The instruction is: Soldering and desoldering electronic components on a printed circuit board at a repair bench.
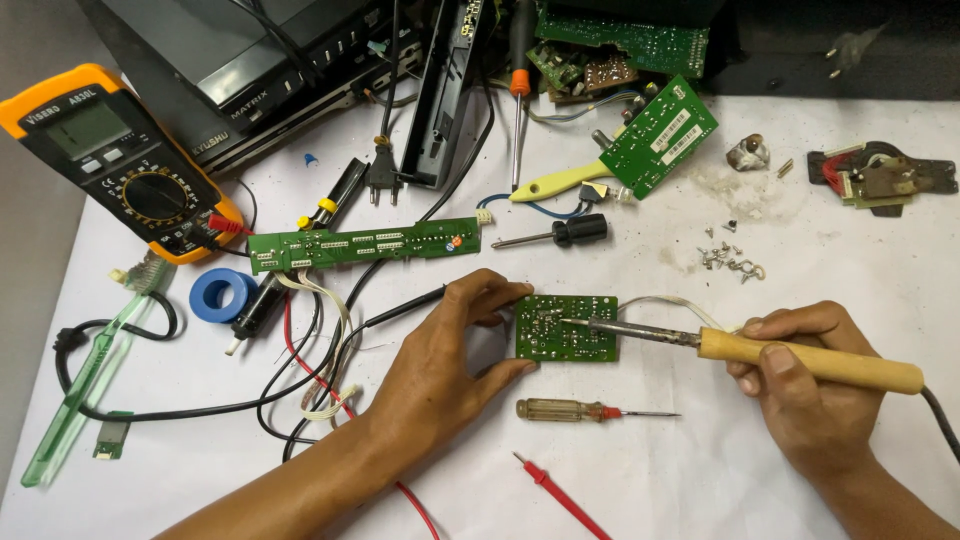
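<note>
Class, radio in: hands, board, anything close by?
Left hand steadies small green board. Right hand grips soldering iron, tip on board. Small screwdriver lies just below.

Left hand (440, 365) pinches with spread fingers; right hand (800, 385) fisted.

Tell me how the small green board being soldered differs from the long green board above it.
The small board is squat and rectangular; the long board is a narrow strip. The left hand steadies the small board while the soldering iron in the right hand touches it; the long board lies untouched, with wires attached. Both are green circuit boards.
</note>
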